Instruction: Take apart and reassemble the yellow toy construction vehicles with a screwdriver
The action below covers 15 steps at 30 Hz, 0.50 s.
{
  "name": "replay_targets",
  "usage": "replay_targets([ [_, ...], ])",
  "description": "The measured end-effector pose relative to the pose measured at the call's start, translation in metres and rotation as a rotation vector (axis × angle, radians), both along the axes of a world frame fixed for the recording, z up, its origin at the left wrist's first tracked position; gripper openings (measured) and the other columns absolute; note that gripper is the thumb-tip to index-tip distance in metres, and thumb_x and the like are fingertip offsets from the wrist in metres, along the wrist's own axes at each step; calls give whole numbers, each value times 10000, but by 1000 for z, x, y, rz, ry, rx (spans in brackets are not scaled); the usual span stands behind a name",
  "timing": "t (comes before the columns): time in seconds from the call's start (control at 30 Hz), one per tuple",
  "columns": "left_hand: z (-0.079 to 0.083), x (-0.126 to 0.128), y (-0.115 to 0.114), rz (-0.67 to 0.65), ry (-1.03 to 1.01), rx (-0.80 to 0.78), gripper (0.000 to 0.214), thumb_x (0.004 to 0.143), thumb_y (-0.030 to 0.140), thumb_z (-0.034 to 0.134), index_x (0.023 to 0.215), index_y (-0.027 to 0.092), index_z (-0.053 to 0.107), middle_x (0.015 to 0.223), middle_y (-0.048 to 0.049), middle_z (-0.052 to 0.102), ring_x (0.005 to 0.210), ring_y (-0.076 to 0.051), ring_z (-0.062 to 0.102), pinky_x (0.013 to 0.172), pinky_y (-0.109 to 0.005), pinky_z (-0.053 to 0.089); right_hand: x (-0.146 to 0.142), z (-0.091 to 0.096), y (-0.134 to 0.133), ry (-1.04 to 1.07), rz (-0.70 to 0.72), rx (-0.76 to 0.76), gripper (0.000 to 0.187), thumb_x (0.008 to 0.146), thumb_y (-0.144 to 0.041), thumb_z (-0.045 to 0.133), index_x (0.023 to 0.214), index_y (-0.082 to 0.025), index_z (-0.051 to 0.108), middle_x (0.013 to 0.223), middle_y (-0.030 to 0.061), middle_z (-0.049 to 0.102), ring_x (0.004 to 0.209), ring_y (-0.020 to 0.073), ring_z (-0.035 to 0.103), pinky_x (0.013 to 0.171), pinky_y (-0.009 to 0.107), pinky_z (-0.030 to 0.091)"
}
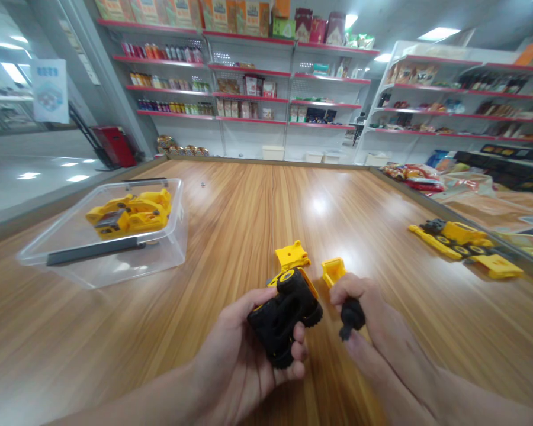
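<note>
My left hand is wrapped round a black toy truck chassis with black wheels and yellow hubs, its underside turned up. To its right, my right hand grips a small dark piece with a narrow tip; its exact kind is not clear. A yellow toy part with a hole lies on the table just beyond the chassis. Near my right fingertips rests a yellow bucket-shaped piece. More yellow parts behind the chassis are partly hidden by it.
On the left of the wooden table stands a clear plastic box with yellow toy vehicles inside. A yellow toy vehicle lies at the right edge, near packaged goods. Stocked shelves rise behind the table.
</note>
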<state>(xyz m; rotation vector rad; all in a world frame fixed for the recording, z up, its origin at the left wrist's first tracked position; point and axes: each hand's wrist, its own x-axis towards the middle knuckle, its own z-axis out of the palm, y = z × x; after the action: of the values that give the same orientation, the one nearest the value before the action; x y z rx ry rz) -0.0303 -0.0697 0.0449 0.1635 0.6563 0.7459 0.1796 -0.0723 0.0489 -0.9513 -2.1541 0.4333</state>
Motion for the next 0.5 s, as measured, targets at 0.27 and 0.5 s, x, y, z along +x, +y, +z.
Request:
replay_targets([
  [0.27,-3,0,1,76,13,-3,324,907,377,509,944,83,643,734,-113,649,606,-175,630,589,-275,528,-8,-5,12,43,-6,162,259,882,-58,542,1112,-169,586,1002,80,552,920,185,574,753,309,539],
  [0.5,-3,3,-3,72,15,26,327,904,365,525,953,67,649,768,-120,663,653,-178,638,625,-288,531,-10,-12,14,90,88,236,280,845,4,608,1070,-159,639,965,62,596,881,154,620,749,265,562],
])
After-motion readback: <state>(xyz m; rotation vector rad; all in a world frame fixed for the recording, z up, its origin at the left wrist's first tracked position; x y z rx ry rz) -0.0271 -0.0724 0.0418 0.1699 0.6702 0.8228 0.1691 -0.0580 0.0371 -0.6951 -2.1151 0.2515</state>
